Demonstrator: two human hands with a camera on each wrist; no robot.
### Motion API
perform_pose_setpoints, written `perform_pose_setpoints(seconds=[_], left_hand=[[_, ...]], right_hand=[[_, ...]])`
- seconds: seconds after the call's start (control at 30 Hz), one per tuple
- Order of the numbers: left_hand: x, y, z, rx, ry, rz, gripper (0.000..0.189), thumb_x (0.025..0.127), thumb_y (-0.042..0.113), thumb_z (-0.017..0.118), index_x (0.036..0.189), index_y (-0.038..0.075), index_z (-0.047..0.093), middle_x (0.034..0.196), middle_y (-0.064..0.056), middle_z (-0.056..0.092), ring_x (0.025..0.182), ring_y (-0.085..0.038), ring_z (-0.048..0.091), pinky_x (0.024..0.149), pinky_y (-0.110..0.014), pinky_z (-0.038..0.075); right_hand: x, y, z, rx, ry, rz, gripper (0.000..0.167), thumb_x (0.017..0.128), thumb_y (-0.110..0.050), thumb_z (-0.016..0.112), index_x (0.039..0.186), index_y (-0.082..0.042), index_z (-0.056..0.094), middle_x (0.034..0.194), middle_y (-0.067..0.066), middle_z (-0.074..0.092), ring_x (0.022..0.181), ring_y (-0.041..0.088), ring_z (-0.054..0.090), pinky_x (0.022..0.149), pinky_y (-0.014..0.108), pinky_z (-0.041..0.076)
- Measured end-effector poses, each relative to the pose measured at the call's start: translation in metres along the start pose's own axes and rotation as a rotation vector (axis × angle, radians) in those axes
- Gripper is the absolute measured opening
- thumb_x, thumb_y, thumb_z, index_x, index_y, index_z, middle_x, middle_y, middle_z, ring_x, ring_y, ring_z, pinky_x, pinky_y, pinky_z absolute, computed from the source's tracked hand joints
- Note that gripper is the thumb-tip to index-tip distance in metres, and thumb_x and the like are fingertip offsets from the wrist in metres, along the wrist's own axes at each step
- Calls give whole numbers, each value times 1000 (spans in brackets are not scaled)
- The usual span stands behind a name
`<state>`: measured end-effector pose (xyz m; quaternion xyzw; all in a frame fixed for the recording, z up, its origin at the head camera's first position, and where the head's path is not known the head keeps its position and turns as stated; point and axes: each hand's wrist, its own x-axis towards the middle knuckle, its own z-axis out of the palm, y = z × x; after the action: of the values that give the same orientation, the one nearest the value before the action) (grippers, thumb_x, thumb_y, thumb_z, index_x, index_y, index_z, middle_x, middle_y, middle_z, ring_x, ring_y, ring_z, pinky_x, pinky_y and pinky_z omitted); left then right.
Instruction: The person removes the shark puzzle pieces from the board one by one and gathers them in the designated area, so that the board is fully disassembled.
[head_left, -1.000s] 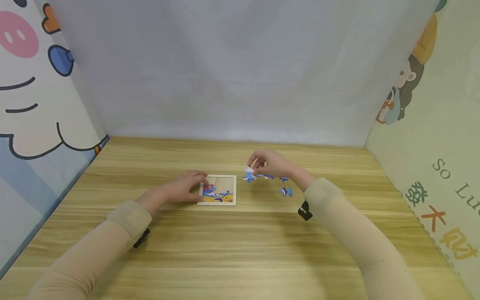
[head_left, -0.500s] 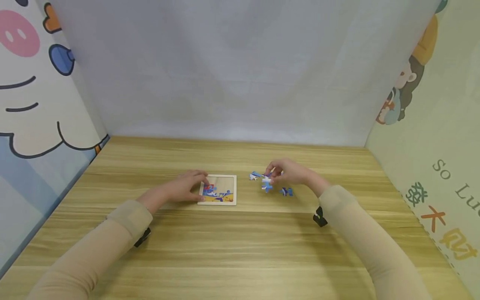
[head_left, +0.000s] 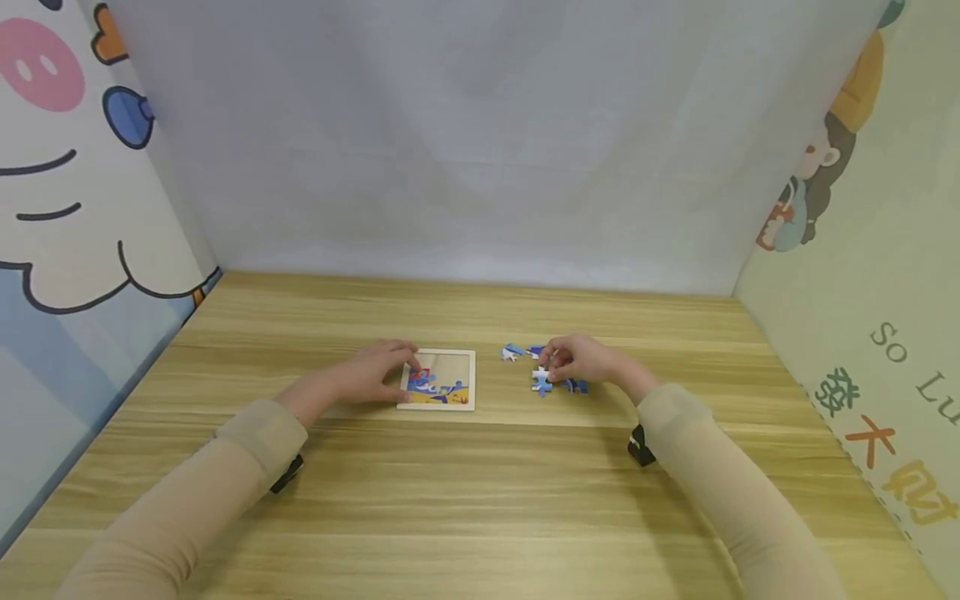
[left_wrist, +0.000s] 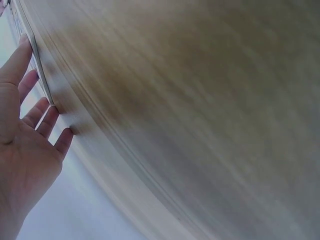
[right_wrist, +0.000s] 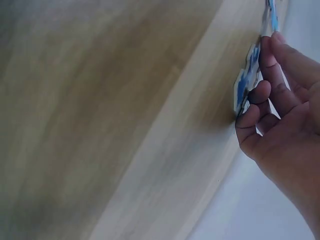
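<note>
A white-framed puzzle board (head_left: 474, 379) lies on the table, its lower part filled with coloured pieces and its upper part bare wood. My left hand (head_left: 363, 372) rests at the board's left side, fingers spread and fairly straight, fingertips along the frame edge, as the left wrist view also shows. With thumb and index finger, my right hand (head_left: 588, 360) pinches a light blue and white puzzle piece (head_left: 541, 382) by its right edge, low over the table. Another puzzle piece (head_left: 576, 387), dark blue, is partly hidden beside the right fingers. In the right wrist view, pieces (right_wrist: 242, 85) lie by the curled lower fingers.
Behind the right hand's piece lie a blue and white puzzle piece (head_left: 512, 352) and a dark blue one (head_left: 535, 351). The wooden table (head_left: 465, 500) reaches back to a pale curtain (head_left: 480, 167), with printed panels on both sides.
My right hand has moved right and toward me with the light blue and white puzzle piece, away from the blue and white piece behind. The left hand stays at the board.
</note>
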<state>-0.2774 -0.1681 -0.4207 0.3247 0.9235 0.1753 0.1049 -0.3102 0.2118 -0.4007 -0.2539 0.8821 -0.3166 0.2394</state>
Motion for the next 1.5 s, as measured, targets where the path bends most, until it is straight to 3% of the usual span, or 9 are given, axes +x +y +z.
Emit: perform_pose_setpoints(seconds=[0.63, 0.93, 1.27, 1.5], left_hand=[[0, -1, 0, -16, -14, -11, 48, 85, 39, 69, 124, 14, 54, 150, -17, 32, 138, -41, 24, 110, -62, 17], [-1, 2, -1, 1, 3, -42, 51, 83, 40, 71, 124, 17, 52, 148, -17, 33, 137, -42, 25, 109, -64, 15], [-2, 0, -1, 18, 25, -138, 80, 78, 49, 72, 141, 13, 39, 150, -17, 29, 137, -42, 22, 107, -67, 14], [-2, 0, -4, 18, 13, -176, 86, 77, 53, 72, 144, 12, 37, 150, -20, 26, 137, -44, 20, 107, -67, 14]], right_hand=[[-3, -3, -5, -56, 22, -31, 25, 90, -12, 65, 112, -3, 61, 87, 4, 63, 75, 13, 55, 71, 28, 48], [-3, -25, -11, -94, 44, -109, 24, 89, -11, 64, 112, -2, 62, 85, 2, 60, 73, 16, 49, 65, 28, 41], [3, -57, -11, -162, 69, -136, 25, 90, -14, 64, 113, -4, 62, 89, 0, 62, 72, 18, 50, 61, 29, 42], [10, -71, -8, -183, 104, -133, 26, 90, -21, 65, 114, -11, 62, 89, -2, 62, 75, 17, 52, 62, 29, 43]])
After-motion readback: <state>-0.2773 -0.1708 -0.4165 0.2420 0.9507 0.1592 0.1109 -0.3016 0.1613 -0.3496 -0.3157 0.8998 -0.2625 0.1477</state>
